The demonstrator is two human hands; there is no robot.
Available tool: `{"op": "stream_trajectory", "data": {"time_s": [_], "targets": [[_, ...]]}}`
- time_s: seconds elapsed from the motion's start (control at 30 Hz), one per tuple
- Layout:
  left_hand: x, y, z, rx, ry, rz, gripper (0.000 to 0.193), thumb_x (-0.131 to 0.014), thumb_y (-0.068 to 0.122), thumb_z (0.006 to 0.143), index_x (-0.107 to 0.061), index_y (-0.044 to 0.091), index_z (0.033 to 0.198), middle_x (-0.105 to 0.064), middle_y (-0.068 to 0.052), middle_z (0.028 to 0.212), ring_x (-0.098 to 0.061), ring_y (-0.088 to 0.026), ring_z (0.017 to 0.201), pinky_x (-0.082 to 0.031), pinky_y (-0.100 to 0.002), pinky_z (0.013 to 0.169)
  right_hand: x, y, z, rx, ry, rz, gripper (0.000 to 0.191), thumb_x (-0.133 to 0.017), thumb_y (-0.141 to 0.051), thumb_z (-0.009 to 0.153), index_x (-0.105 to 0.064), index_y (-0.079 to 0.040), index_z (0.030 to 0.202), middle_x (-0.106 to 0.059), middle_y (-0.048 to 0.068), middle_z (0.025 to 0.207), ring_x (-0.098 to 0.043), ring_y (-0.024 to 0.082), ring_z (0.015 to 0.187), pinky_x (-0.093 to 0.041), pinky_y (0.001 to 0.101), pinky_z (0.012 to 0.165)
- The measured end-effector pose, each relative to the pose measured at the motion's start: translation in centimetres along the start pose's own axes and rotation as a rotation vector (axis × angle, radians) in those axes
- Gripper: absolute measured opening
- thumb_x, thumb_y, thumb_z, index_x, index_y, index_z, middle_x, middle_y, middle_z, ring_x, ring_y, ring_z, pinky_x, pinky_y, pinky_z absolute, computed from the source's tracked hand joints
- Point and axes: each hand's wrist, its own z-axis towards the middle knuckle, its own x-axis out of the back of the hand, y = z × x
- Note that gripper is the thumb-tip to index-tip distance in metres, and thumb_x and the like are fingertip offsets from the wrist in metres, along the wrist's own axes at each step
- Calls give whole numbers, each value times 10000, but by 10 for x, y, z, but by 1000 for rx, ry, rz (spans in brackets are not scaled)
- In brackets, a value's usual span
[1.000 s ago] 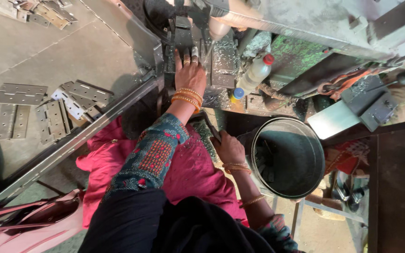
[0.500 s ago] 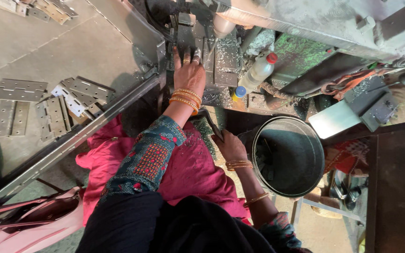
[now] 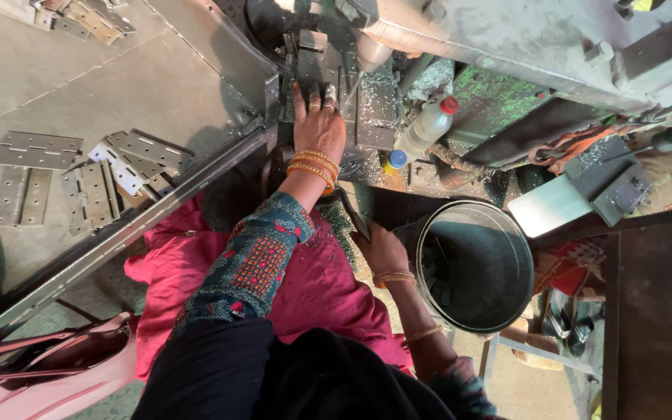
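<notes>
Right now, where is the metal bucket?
In the head view, the metal bucket stands right of centre, beside the right hand, below the plastic bottle.

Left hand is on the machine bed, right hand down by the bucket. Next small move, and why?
Probably draw the left hand back off the machine bed: its fingers lie flat among the tooling. The right hand sits low beside the dark bucket; what it holds cannot be told.

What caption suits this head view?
Left hand pressed flat on the machine bed, right hand beside a dark bucket.

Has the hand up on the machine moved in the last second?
No. The left hand lies in the same spot on the machine bed, beside the plastic bottle.
</notes>
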Motion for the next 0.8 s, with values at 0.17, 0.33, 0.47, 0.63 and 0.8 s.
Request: {"op": "stream_trajectory", "data": {"time_s": [0.17, 0.33, 0.47, 0.63, 0.8], "targets": [[2, -2, -5, 17, -68, -41, 304, -506, 201, 1024, -787, 108, 1094, -677, -79, 1346, -469, -293, 1426, -39, -610, 1227, -10, 2, -3, 22, 58, -35, 444, -627, -506, 935, -651, -77, 1047, -727, 224, 976, -679, 439, 993, -516, 540, 833], [9, -4, -8, -28, -13, -27, 276, -530, 182, 984, -796, 121, 1031, -679, -95, 1336, -502, -319, 1380, -44, -635, 1209, 1, 3, 8, 78, 38, -48, 446, -616, -508, 935, -647, -74, 1034, -726, 214, 972, -674, 433, 993, -502, 548, 830], [9, -5, -12, -43, 22, -39, 265, -547, 178, 963, -801, 118, 1007, -685, -108, 1319, -506, -326, 1367, -31, -643, 1195, -7, 6, 8, 57, 19, 13, 450, -612, -513, 944, -656, -78, 1050, -725, 222, 960, -691, 434, 972, -521, 538, 823], [12, -4, -13, -20, -51, -34, 257, -553, 171, 979, -807, 135, 979, -682, -90, 1323, -480, -325, 1407, -3, -633, 1208, -19, 8, -1, 19, 16, -41, 463, -601, -515, 947, -636, -73, 1081, -734, 221, 937, -718, 419, 938, -542, 527, 815], [17, -5, -7, -12, -136, -45, 246, -557, 160, 999, -802, 140, 1008, -693, -73, 1304, -468, -319, 1431, 4, -639, 1223, -5, 3, 3, 76, 39, -41, 423, -614, -476, 946, -655, -70, 1059, -731, 217, 975, -687, 428, 985, -514, 540, 838]]}}
